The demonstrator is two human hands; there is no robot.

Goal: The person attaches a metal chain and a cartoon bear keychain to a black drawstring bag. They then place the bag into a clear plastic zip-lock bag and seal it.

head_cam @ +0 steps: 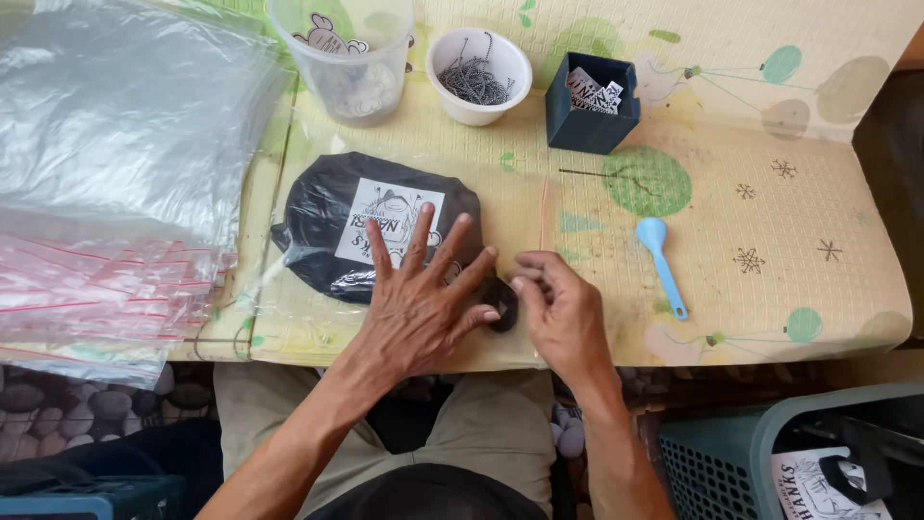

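A low table topped with a pale yellow patterned mat [770, 193] carries the work. On its left edge lies a large heap of clear plastic zip bags with red seal strips [106, 193], unfilled as far as can be seen. Near the middle sits a folded black garment with a white printed label, already inside a clear plastic bag [375, 226]; that bag's open edge runs out to the right, towards both hands. So the filling looks done and the closing appears to be the step in hand, with the heap of bags left.

The left hand [419, 308] lies flat on the bagged garment, fingers spread wide and gripping nothing. The right hand [563, 313] is curled just beside it, fingertips pinched together at the bag's edge; what they hold I cannot tell.

At the back stand a clear plastic cup with paper tags [346, 58], a dark blue square box of printed cards [589, 106] and a white round bowl of thin metal hooks [478, 72]. A small light blue plastic spoon [661, 260] lies to the right.
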